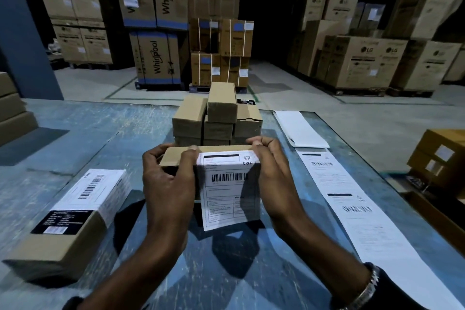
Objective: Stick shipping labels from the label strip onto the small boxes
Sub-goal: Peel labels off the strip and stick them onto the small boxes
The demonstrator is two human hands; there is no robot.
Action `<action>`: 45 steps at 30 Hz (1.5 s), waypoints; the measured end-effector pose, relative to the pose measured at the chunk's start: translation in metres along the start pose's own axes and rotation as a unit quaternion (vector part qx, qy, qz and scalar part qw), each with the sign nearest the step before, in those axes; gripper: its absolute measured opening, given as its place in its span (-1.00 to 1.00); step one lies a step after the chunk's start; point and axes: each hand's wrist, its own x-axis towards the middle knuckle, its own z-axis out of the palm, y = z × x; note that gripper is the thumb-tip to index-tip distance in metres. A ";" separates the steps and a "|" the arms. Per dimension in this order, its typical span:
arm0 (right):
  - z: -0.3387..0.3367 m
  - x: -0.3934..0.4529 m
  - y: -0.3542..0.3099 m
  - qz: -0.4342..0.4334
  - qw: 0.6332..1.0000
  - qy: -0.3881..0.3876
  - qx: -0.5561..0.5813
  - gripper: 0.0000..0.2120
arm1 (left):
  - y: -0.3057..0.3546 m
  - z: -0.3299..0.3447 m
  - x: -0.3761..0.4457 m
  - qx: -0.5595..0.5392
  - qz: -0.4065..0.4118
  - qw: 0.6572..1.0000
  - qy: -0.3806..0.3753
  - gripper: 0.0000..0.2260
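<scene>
Both hands gripping a small box over the tabletop's middle

The left hand (167,178) and right hand (273,173) are clamping the small box (181,156) by its ends, thumbs pressing its shipping label (229,186); the label strip (362,209) is lying along the right edge.

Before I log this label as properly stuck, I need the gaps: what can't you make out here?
Head view only:
- Label: small print too tiny; lower end hangs past the box, adhesion unclear.
- Box's left end: covered by left hand.
- Label's right edge: covered by right hand.
- Label strip: cut off by bottom edge.

Bare forearms, a silver metal watch bracelet (367,289) on the right wrist beside a dark cuff (392,292)
</scene>
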 end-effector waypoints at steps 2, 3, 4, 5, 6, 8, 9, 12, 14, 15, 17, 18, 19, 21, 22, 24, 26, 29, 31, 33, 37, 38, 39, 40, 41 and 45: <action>0.000 -0.001 -0.003 0.010 1.000 0.008 0.007 -0.59 | 0.001 0.002 -0.003 -0.006 -0.010 1.000 -0.004 -0.67; 0.000 -0.002 -0.005 0.009 1.000 0.001 0.008 -0.51 | 0.003 0.003 -0.004 -0.005 -0.010 1.000 -0.007 -0.57; 0.000 -0.003 -0.005 0.002 1.000 -0.007 0.005 -0.48 | 0.004 0.003 -0.005 -0.001 -0.008 1.000 -0.010 -0.46; 0.001 -0.003 -0.006 -0.007 1.000 -0.014 -0.003 -0.51 | 0.006 0.002 -0.005 0.006 -0.003 1.000 -0.014 -0.37; 0.001 -0.003 -0.005 -0.016 1.000 -0.017 -0.015 -0.57 | 0.006 0.002 -0.005 0.013 0.001 1.000 -0.017 -0.31; 0.000 -0.002 0.000 -0.026 0.999 -0.018 -0.036 -0.69 | 0.006 0.000 -0.003 0.021 -0.002 1.000 -0.016 -0.32; 0.000 -0.001 0.000 -0.028 0.999 -0.020 -0.038 -0.76 | 0.006 -0.001 -0.002 0.020 -0.005 1.000 -0.011 -0.40; -0.005 0.001 -0.002 -0.026 0.998 -0.029 -0.045 -0.87 | 0.002 -0.002 0.004 0.025 0.002 1.000 0.003 -0.63; -0.005 0.001 -0.007 -0.023 0.999 -0.031 -0.038 -0.72 | 0.001 -0.001 0.006 0.025 0.010 1.000 0.006 -0.68; -0.005 0.001 -0.008 -0.024 0.999 -0.032 -0.035 -0.65 | 0.001 -0.001 0.005 0.020 0.010 1.000 0.005 -0.68; -0.004 0.000 -0.011 -0.032 0.998 -0.041 -0.036 -0.57 | 0.002 0.001 0.003 0.017 0.010 1.000 0.001 -0.60; -0.003 -0.001 -0.010 -0.037 0.998 -0.045 -0.039 -0.57 | 0.002 0.001 0.001 0.019 0.013 1.000 -0.004 -0.51; -0.002 -0.002 -0.007 -0.043 0.997 -0.044 -0.048 -0.58 | 0.003 0.001 0.000 0.025 0.015 1.000 -0.010 -0.43; -0.001 -0.002 -0.002 -0.048 0.996 -0.034 -0.067 -0.66 | 0.002 -0.001 0.000 0.040 0.010 0.999 -0.019 -0.33; -0.001 -0.001 -0.001 -0.046 0.996 -0.033 -0.068 -0.74 | 0.001 -0.002 0.001 0.040 0.003 0.999 -0.019 -0.35; -0.005 0.002 0.000 -0.039 0.996 -0.036 -0.072 -0.87 | -0.001 -0.003 0.003 0.028 -0.020 0.999 -0.011 -0.47; -0.008 0.004 -0.002 -0.033 0.995 -0.037 -0.084 -0.82 | -0.003 -0.003 0.007 0.028 -0.033 0.999 -0.001 -0.62; -0.013 0.008 -0.008 0.002 0.995 -0.048 -0.091 -0.60 | 0.001 -0.002 0.012 0.017 -0.045 0.999 0.004 -0.79; -0.019 0.015 -0.014 0.058 0.995 -0.052 -0.062 -0.50 | 0.007 -0.001 0.015 0.007 -0.056 0.998 -0.021 -0.84; -0.028 0.021 -0.020 0.118 0.991 -0.058 -0.014 -0.45 | 0.014 -0.002 0.016 0.002 -0.062 0.996 -0.071 -0.86; -0.052 0.031 -0.027 0.208 0.973 -0.067 0.073 -0.57 | 0.024 -0.009 0.025 0.066 -0.036 0.982 -0.172 -0.69; -0.057 0.032 -0.028 0.218 0.970 -0.071 0.083 -0.62 | 0.027 -0.011 0.030 0.091 -0.043 0.976 -0.191 -0.53; -0.062 0.034 -0.028 0.226 0.968 -0.070 0.086 -0.66 | 0.030 -0.015 0.034 0.117 -0.046 0.971 -0.205 -0.38; -0.066 0.036 -0.027 0.231 0.967 -0.062 0.085 -0.66 | 0.032 -0.018 0.039 0.141 -0.041 0.966 -0.212 -0.28; -0.070 0.038 -0.025 0.238 0.966 -0.048 0.086 -0.65 | 0.033 -0.022 0.044 0.162 -0.027 0.961 -0.223 -0.24; -0.081 0.044 -0.016 0.267 0.962 -0.021 0.054 -0.68 | 0.024 -0.029 0.043 0.375 0.196 0.850 -0.312 -0.12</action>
